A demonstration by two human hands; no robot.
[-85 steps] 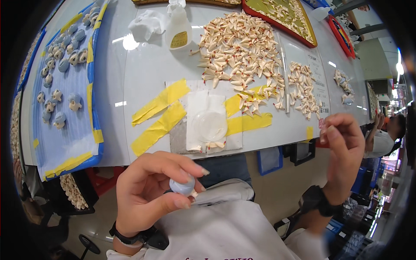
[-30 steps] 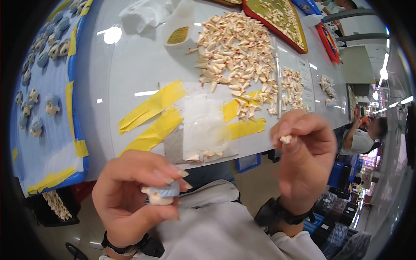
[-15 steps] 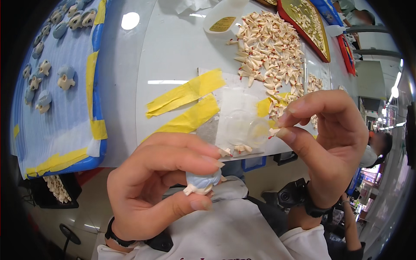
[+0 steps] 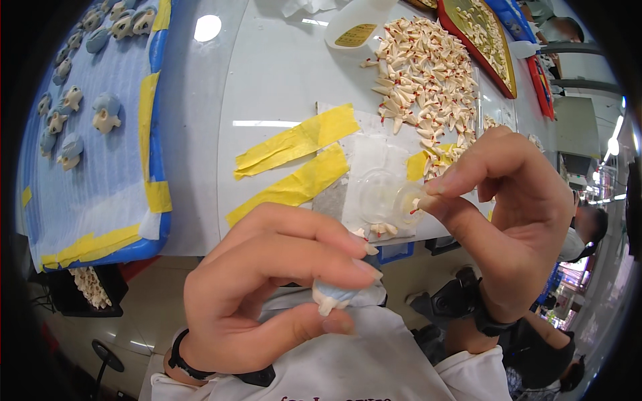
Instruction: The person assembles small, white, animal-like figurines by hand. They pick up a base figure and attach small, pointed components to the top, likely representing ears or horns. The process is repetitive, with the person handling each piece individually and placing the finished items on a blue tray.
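Note:
My left hand (image 4: 267,287) is closed on a small figurine head (image 4: 330,298), pale blue above and cream below, held in front of my body; fingers cover part of it. Between the thumb and forefinger of my right hand (image 4: 511,207) is a small cream piece with a red tip (image 4: 415,204). That piece is by a shallow clear plastic cup (image 4: 378,194) at the table's near edge, where a few loose cream pieces (image 4: 384,229) lie. Beyond it spreads a large heap of red-tipped cream pieces (image 4: 428,80).
At left, a blue tray (image 4: 155,113) lined with cloth bears several blue-and-cream figurine heads (image 4: 105,113). Yellow tape strips (image 4: 294,144) cross the table. A white bottle (image 4: 358,27) and a red-rimmed tray (image 4: 498,83) are farther back. Another person (image 4: 585,234) is at the right.
My left hand has moved right and turned the figurine head. My right hand has brought its piece to the clear cup. The whole view has shifted slightly.

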